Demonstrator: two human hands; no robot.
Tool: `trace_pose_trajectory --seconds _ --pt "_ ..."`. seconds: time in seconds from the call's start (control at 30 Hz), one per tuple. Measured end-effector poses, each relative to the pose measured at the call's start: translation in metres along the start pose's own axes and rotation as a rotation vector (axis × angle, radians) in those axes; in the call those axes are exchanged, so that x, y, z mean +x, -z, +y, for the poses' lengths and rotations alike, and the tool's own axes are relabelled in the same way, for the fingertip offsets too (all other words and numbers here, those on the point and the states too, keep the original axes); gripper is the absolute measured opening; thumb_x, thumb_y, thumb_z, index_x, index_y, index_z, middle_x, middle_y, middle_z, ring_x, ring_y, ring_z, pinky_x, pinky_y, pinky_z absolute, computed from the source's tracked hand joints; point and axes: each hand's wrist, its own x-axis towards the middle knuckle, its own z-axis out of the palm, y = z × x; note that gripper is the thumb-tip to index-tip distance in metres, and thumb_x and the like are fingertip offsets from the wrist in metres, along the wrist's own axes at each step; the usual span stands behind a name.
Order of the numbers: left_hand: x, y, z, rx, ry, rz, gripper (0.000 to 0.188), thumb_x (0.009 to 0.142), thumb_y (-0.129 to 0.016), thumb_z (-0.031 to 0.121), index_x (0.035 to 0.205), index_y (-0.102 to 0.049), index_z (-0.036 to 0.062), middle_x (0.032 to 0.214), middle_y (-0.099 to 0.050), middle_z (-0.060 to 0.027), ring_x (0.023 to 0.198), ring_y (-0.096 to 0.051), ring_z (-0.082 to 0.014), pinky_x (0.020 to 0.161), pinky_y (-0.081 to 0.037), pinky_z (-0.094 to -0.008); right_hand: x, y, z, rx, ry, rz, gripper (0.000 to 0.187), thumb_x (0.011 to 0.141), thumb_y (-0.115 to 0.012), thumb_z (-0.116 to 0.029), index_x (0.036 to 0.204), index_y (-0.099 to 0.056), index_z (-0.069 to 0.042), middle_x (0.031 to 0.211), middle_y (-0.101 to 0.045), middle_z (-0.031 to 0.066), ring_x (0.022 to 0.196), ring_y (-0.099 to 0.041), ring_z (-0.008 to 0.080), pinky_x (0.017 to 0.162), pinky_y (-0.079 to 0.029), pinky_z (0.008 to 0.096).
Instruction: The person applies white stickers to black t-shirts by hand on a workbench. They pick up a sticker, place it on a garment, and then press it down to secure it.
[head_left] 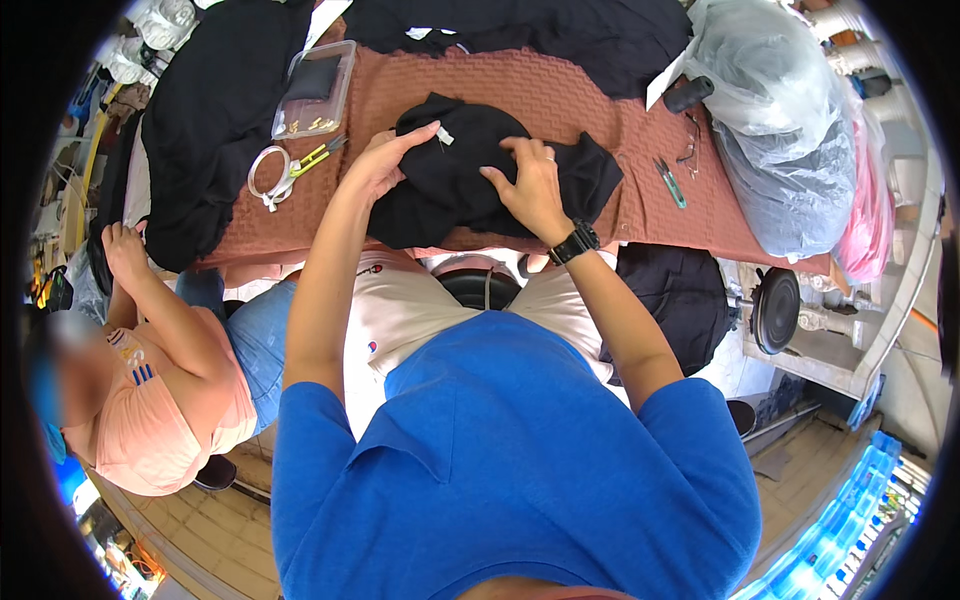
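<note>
Well, pad point(313, 77) in box point(343, 88) near cloth point(460, 175).

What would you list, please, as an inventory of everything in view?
Handled cloth: one, black, centre
Label: one, white, on handled cloth
Table cover: one, brown, upper centre
Box: one, clear, upper left
Pad: one, black, inside box
Small pieces: several, golden, inside box
Looped strip: one, white, below box
Scissors: one, yellow, beside strip
Snips: one, teal, right
Cylinder: one, black, upper right
Other cloths: several, black, left, far side, right
Filled bags: at least two, grey and pink, right
Background clutter: uncountable, mixed, edges
Other person: one, peach top, left
Watch: one, black, right wrist
Shirt: one, blue, lower centre
Left grip: one, bare, holding cloth
Right grip: one, bare, on cloth
</note>
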Motion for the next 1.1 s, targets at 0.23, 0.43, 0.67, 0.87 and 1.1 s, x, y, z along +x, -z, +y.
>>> trace_pose_trajectory --seconds 0.23,0.43,0.67,0.87,1.1 --pt "-0.025 -0.006 0.013 -0.102 -0.308 -0.067 0.041 0.097 -0.072 0.026 0.125 -0.065 -0.0035 0.12 -0.072 -0.0117 0.11 -0.07 -0.0202 0.099 -0.055 -0.0348 0.035 0.04 -0.015 0.332 0.039 0.163 0.014 0.093 -0.07 -0.009 0.101 -0.066 0.002 0.085 -0.065 0.014 0.081 -0.064 0.0284 0.076 -0.051 0.0379" --pt "-0.085 -0.063 0.023 -0.593 -0.436 -0.224 0.036 0.102 -0.066 0.021 0.127 -0.063 -0.0048 0.122 -0.071 -0.0132 0.114 -0.069 -0.021 0.105 -0.054 -0.0381 0.081 0.094 -0.057 0.715 0.08 0.089 0.018 0.103 -0.066 -0.018 0.105 -0.065 0.0 0.081 -0.057 -0.0062 0.076 -0.049 0.0015 0.069 -0.042 0.02" --pt "-0.06 -0.081 -0.015 -0.567 -0.352 -0.018 0.034 0.098 -0.071 0.019 0.119 -0.066 -0.0067 0.117 -0.072 -0.0128 0.106 -0.072 -0.018 0.096 -0.06 -0.0329 0.07 0.081 -0.037 0.118 0.343 0.176 0.029 0.084 -0.076 -0.006 0.112 -0.069 -0.006 0.105 -0.062 0.0128 0.1 -0.058 0.033 0.089 -0.047 0.0413" --pt "-0.046 -0.075 -0.036 -0.543 -0.335 0.039 0.029 0.097 -0.073 0.019 0.113 -0.068 -0.005 0.108 -0.073 -0.0109 0.097 -0.073 -0.0155 0.085 -0.061 -0.0291 0.035 0.056 -0.046 0.257 0.347 -0.006 0.03 0.08 -0.079 -0.005 0.108 -0.069 -0.005 0.103 -0.061 0.0096 0.098 -0.057 0.0317 0.087 -0.047 0.0408" --pt "-0.046 -0.075 -0.039 -0.479 -0.319 0.056 0.027 0.097 -0.072 0.02 0.109 -0.07 -0.0045 0.103 -0.074 -0.0096 0.093 -0.074 -0.0148 0.08 -0.06 -0.0285 0.04 0.045 -0.049 0.271 0.442 0.086 0.019 0.085 -0.074 -0.001 0.103 -0.069 -0.005 0.094 -0.062 0.0073 0.089 -0.06 0.0273 0.079 -0.05 0.0379"
